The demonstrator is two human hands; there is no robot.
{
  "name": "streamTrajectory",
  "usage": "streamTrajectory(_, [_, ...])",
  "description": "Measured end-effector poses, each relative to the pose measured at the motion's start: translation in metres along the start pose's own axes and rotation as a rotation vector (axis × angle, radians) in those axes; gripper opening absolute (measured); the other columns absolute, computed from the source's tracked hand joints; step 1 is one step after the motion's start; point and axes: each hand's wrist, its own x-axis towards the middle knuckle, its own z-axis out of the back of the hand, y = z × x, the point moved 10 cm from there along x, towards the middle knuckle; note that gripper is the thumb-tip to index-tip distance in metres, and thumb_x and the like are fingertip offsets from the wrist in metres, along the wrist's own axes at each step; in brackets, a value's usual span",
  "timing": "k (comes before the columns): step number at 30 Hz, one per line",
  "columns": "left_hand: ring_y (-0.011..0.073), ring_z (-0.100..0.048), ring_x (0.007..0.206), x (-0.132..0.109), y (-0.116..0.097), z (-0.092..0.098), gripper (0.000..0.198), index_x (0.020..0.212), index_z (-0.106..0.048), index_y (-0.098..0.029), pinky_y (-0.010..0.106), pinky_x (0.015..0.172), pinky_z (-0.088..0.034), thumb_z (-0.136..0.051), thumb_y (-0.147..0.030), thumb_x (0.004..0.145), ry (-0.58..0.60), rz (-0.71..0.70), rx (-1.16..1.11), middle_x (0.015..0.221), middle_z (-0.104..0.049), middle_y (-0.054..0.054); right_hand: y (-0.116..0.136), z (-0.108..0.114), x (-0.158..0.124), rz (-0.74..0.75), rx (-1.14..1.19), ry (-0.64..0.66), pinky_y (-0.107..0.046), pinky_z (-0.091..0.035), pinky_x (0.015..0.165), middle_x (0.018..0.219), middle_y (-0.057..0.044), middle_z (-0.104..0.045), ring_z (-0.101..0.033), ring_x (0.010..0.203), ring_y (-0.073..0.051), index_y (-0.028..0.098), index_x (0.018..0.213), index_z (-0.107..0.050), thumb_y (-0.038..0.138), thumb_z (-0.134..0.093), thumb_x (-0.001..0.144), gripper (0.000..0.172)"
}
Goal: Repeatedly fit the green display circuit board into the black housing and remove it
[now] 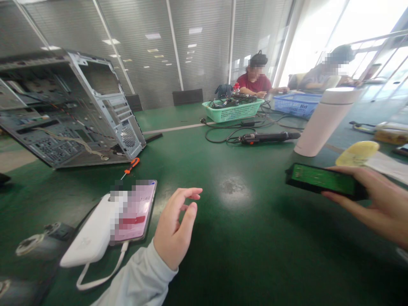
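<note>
My right hand (379, 199) grips a black rectangular casing with a green circuit board (325, 178) showing in it, held above the table at the right. Fingers and thumb lie on opposite long sides of it. My left hand (178, 225) hovers over the green table (242, 255) with its fingers loosely curled and apart, nothing between them. Just left of that hand lie a phone (143, 212) with its screen lit and a white power bank (92, 233), with a white cable (105, 280) beside them.
An open computer case (105, 106) stands at the left, an orange-handled screwdriver (131, 165) by its corner. A black electric screwdriver (267, 137), green basket (236, 112), blue basket (296, 106) and pink bottle (323, 123) stand or lie farther back. Two people sit across the table.
</note>
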Motion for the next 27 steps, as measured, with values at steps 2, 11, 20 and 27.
streamTrajectory(2, [0.0186, -0.058, 0.095, -0.001, 0.000, -0.004, 0.024, 0.107, -0.056, -0.020, 0.031, 0.076, -0.051, -0.043, -0.022, 0.086, 0.022, -0.009, 0.015, 0.100, -0.059, 0.007, 0.066, -0.006, 0.014, 0.138, 0.102, 0.015, -0.034, -0.045, 0.080, 0.107, -0.009, -0.053, -0.053, 0.095, -0.018, 0.020, 0.118, -0.045, 0.066, -0.029, 0.092, 0.055])
streamTrajectory(11, [0.0234, -0.054, 0.111, 0.001, 0.008, -0.014, 0.049, 0.124, -0.044, -0.021, 0.038, 0.087, -0.049, -0.060, -0.027, 0.078, 0.092, 0.042, 0.001, 0.121, -0.056, 0.010, 0.208, -0.039, 0.029, 0.354, 0.455, 0.117, -0.032, -0.049, 0.080, 0.112, -0.005, -0.049, -0.051, 0.099, -0.018, 0.021, 0.120, -0.041, 0.024, -0.055, 0.086, 0.037])
streamTrajectory(20, [0.0224, -0.058, 0.104, 0.002, 0.005, -0.008, 0.044, 0.117, -0.050, -0.023, 0.036, 0.085, -0.049, -0.064, -0.029, 0.076, 0.051, 0.020, 0.039, 0.114, -0.061, 0.006, 0.210, -0.040, 0.024, 0.444, 0.436, 0.131, -0.031, -0.048, 0.077, 0.113, -0.008, -0.046, -0.049, 0.099, -0.018, 0.019, 0.117, -0.040, 0.028, -0.049, 0.092, 0.028])
streamTrajectory(27, [0.0235, -0.063, 0.091, 0.001, 0.017, -0.008, 0.048, 0.117, -0.057, -0.019, 0.034, 0.075, -0.051, -0.058, -0.047, 0.078, 0.072, 0.138, -0.055, 0.105, -0.066, 0.009, 0.201, -0.064, 0.021, 0.104, 0.886, 0.430, -0.023, -0.038, 0.065, 0.084, -0.002, -0.052, -0.048, 0.075, -0.011, 0.017, 0.099, -0.047, 0.041, -0.050, 0.088, 0.027])
